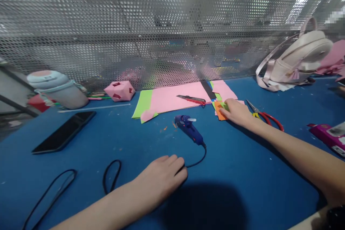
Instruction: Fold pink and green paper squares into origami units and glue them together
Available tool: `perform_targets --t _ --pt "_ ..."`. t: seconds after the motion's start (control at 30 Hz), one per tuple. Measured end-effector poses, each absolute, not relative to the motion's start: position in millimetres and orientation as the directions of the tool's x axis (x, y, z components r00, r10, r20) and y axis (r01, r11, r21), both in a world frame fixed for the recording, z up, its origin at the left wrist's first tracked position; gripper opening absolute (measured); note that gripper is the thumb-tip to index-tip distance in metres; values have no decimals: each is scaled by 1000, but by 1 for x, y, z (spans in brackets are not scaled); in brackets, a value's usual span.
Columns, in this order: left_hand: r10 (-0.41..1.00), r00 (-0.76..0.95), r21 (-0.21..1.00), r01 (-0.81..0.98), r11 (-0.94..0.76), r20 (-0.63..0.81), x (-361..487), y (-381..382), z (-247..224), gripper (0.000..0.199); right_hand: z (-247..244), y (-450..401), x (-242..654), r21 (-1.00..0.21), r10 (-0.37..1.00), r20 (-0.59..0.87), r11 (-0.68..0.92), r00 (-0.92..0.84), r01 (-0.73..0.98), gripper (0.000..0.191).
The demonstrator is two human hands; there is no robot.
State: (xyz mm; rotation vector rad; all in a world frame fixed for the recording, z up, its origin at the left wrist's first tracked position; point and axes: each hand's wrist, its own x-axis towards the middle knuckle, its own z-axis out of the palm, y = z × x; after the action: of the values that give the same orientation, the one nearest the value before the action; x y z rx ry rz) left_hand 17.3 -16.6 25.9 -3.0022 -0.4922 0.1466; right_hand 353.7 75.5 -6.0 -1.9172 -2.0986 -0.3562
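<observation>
My right hand reaches to the small stack of cut paper. Its thumb and fingers close at an orange piece of paper, with green and pink pieces about it. My left hand rests low on the table, fingers curled down and together. The black cord of a blue glue gun runs up to those fingertips; whatever lies under them is hidden. The glue gun lies on its side with a white glue stick showing. Red-handled scissors lie open just right of my right hand.
A utility knife lies on pink sheets. Behind them stands a perforated metal screen. At left are a phone, a cup and a pink paper polyhedron; at right, a backpack and a magenta device.
</observation>
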Motion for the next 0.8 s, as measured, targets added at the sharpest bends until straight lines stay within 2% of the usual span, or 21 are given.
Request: perform_targets --t 0.13,0.2,0.27,0.33,0.4,0.43,0.5,0.57,0.63,0.7,0.8 --pt "360 933 -89 358 -930 -18 18 -18 24 21 2 68 341 36 920 373 114 -119 993 28" --pt "400 915 4 400 -917 55 18 -20 25 24 10 55 330 73 908 381 156 -172 985 27" --pt "457 883 251 420 -872 110 18 -21 27 24 17 37 317 113 881 402 221 -248 969 26" --pt "572 818 610 423 -669 59 20 -22 27 21 24 14 305 188 759 514 356 -400 916 26" --pt "680 724 897 370 -242 -115 24 -24 26 21 27 -10 295 192 610 601 517 -516 834 18" --pt "697 683 954 300 3 -218 26 -24 25 25 28 -21 290 181 536 622 610 -570 771 12" --pt "672 653 919 100 381 -349 32 -26 23 32 27 -39 282 154 402 604 789 -688 595 8" --pt "635 677 841 -43 539 -372 36 -28 22 35 25 -50 274 94 332 486 900 -809 426 14" --pt "626 700 820 -101 564 -345 39 -29 21 32 21 -54 268 18 263 324 959 -909 284 20" --pt "632 708 828 -123 548 -314 39 -30 19 31 17 -53 265 -85 217 221 975 -951 203 21" --pt "642 697 852 -85 516 -319 38 -32 18 29 12 -48 268 -263 316 277 933 -907 245 16"
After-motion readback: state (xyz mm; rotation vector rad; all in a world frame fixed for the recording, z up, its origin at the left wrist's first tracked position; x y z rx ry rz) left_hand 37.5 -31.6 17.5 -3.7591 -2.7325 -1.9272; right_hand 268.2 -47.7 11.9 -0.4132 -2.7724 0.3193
